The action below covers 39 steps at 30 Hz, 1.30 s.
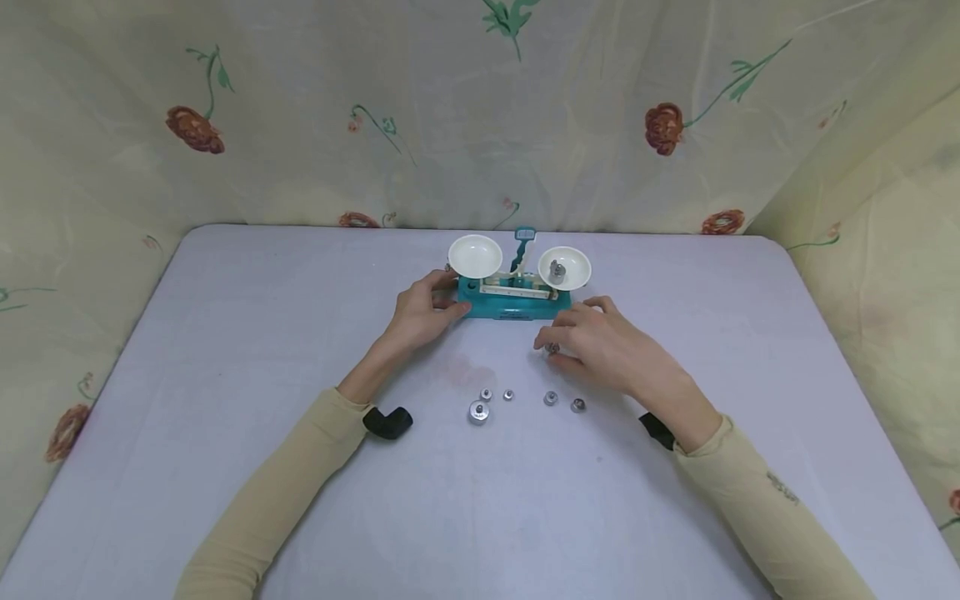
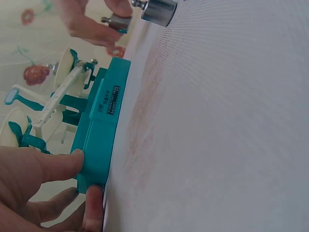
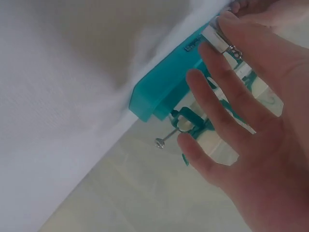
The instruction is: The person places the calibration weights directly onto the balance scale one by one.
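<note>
A teal balance scale point(image 1: 514, 308) with two white pans stands toward the back of the table. My left hand point(image 1: 426, 310) grips the left end of its base, the thumb on the front, as the left wrist view also shows. A metal weight point(image 1: 557, 271) sits in the right pan point(image 1: 576, 258); the left pan point(image 1: 475, 255) holds nothing visible. My right hand point(image 1: 603, 346) pinches another knobbed metal weight point(image 3: 215, 39) between thumb and index finger, just in front of the scale's right end. Its other fingers are spread.
In front of the scale lie several metal weights: a large one point(image 1: 478, 413), two small ones to its upper right, and two more, one weight point(image 1: 551, 398) and another weight point(image 1: 578, 406), near my right wrist. A flowered curtain point(image 1: 450, 108) hangs behind the white-covered table point(image 1: 465, 517).
</note>
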Tool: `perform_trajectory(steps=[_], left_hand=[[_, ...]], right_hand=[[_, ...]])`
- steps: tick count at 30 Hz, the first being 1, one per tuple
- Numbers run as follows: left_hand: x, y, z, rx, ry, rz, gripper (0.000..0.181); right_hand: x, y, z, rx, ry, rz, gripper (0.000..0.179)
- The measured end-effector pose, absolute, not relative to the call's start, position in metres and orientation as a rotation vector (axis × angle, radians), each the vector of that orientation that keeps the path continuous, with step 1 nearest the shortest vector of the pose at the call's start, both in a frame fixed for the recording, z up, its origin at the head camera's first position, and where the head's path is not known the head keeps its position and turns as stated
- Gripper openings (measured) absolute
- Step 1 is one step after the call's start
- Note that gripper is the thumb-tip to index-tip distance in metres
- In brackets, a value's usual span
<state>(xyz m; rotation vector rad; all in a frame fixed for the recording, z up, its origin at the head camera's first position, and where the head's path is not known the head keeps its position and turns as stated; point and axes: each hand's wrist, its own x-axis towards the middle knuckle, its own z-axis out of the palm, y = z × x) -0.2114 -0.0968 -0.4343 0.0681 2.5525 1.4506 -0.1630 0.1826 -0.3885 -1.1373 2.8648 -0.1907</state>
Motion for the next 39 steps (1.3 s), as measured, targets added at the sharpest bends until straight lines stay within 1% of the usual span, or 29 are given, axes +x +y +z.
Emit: perform_trajectory(steps=[8,21,30,39], left_hand=[[-0.211,-0.097,-0.434,0.061,2.542,1.456,0.061],[-0.211,-0.095,-0.434,0.051,2.554,1.444,0.061],[-0.210,-0.096,-0.433,0.052,2.553,1.438,0.062],[-0.211,-0.096,-0.433,0.051,2.561,1.429,0.061]], right_hand=[[-0.163,0.183,-0.380,-1.162,2.899,-0.176,0.018],[-0.162,0.182,-0.364,-1.123,2.955,-0.198,0.025],[-0.164,0.185,-0.359,-1.166,3.023,-0.196,0.020],[-0.169,0.188,-0.357,-1.154,3.081,-0.280,0.022]])
